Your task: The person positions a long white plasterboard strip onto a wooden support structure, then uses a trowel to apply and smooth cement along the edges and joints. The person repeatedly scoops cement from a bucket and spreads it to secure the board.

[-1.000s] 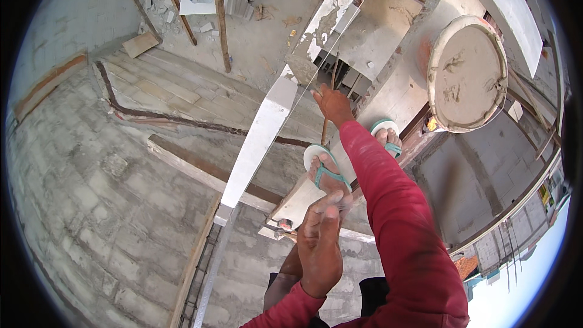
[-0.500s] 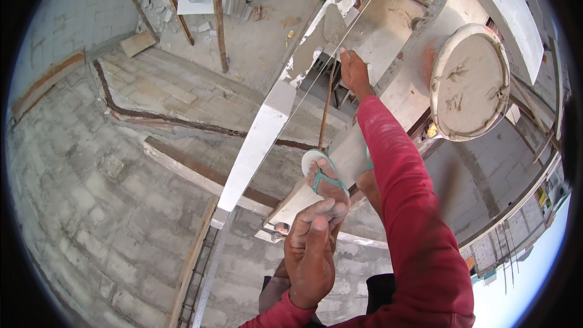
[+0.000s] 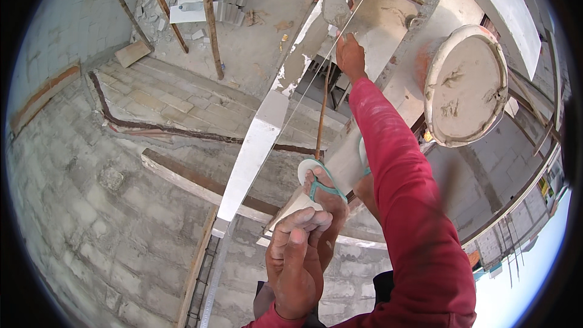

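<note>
At the far end of my outstretched arm, my right hand (image 3: 350, 58) is closed around the handle of a trowel (image 3: 335, 8). The blade rests on grey mortar (image 3: 305, 53) spread over the top of a narrow white block wall. A taut string (image 3: 363, 1) runs along the wall's right side, close to my knuckles. Nearer me, a bare white block (image 3: 265, 118) continues the wall top. My left hand (image 3: 296, 261) is raised in front of my body with its fingers curled in and the thumb beside them. Nothing shows in it.
A bucket (image 3: 430, 79) of mortar stands to the right of my right arm. My sandalled foot (image 3: 322, 185) is on a ledge below. Timber props (image 3: 211, 21) and stacked white blocks (image 3: 234, 0) stand at the far left. A wooden beam (image 3: 200, 183) lies left of the wall.
My right hand and the trowel have moved farther away along the wall top. The view has shifted slightly. My left hand stays curled.
</note>
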A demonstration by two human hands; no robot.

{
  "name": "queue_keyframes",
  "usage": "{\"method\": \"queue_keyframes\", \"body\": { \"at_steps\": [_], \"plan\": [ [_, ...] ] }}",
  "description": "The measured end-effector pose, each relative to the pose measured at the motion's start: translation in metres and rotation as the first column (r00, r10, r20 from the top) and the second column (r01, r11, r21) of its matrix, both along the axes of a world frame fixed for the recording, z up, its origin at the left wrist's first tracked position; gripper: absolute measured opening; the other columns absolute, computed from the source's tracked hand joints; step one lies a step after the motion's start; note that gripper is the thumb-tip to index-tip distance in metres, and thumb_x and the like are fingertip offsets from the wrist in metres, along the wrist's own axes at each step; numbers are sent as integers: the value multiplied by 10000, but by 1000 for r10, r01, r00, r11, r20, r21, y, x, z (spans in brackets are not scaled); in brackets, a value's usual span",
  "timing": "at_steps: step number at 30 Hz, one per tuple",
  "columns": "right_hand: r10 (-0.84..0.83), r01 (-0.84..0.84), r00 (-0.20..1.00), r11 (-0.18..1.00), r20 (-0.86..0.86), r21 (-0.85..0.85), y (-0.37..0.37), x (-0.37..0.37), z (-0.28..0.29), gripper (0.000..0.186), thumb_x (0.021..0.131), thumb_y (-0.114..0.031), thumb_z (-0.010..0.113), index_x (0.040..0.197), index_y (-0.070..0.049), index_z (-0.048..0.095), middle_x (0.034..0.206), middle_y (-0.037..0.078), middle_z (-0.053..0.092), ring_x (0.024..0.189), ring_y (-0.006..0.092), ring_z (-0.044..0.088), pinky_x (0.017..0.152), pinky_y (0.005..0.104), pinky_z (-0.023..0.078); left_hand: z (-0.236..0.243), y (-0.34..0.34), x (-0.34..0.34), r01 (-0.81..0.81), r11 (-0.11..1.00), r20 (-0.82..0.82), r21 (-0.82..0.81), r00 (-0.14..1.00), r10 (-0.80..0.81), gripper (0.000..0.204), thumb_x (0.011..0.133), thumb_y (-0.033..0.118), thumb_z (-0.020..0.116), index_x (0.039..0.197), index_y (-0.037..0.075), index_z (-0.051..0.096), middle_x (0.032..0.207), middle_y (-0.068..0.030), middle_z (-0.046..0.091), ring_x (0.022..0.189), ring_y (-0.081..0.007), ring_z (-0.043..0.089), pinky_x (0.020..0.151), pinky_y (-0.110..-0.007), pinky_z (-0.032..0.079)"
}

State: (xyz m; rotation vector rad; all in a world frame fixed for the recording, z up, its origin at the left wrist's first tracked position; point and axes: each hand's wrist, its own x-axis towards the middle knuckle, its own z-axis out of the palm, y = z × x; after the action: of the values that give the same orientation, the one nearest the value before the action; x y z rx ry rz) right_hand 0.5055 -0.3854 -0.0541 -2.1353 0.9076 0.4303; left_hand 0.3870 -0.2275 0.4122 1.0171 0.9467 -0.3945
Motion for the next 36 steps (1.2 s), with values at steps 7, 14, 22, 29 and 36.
{"method": "queue_keyframes", "body": {
  "at_steps": [7,14,22,29,36],
  "plan": [
    [-386,507,849,788,-360,349,81,-84,64,582,1120,-513,409,1231,34,577,973,270,688,726,412,701,702,505,572,1,-21,-6,86,996,-85,12,993,-85,363,1134,222,522,1387,-31,581,1294,-144,684,1233,-226,653,1115,-407,503],
    [-168,436,855,747,-491,502,26,-140,310,483,1122,-457,454,1188,13,544,779,121,608,578,257,618,549,384,532,-12,-32,-26,1,996,-157,86,987,13,395,1112,295,601,1391,16,604,1304,-81,661,1201,-144,630,1058,-322,508],
    [475,-533,845,727,-245,-433,-192,-138,485,287,1062,-279,622,1214,-37,603,942,237,725,799,475,703,679,532,557,-30,-48,-59,117,981,-196,155,977,-86,349,1120,287,576,1313,10,665,1246,-62,667,1152,-162,619,999,-322,491],
    [341,-386,918,889,-203,-248,-240,-164,392,362,1055,-406,643,1126,-52,672,869,196,706,736,395,671,717,440,547,-40,-46,-66,190,969,-137,159,976,-169,313,1122,243,570,1285,-5,671,1234,-88,663,1155,-188,632,1033,-344,491],
    [1,-13,996,989,-84,-147,-151,-220,411,329,1047,-323,687,1132,-10,634,783,151,649,691,229,630,685,383,509,-36,-42,-62,181,970,-167,165,974,-153,323,1121,253,578,1288,-7,670,1248,-85,669,1150,-176,638,1016,-338,501]
  ]
}}
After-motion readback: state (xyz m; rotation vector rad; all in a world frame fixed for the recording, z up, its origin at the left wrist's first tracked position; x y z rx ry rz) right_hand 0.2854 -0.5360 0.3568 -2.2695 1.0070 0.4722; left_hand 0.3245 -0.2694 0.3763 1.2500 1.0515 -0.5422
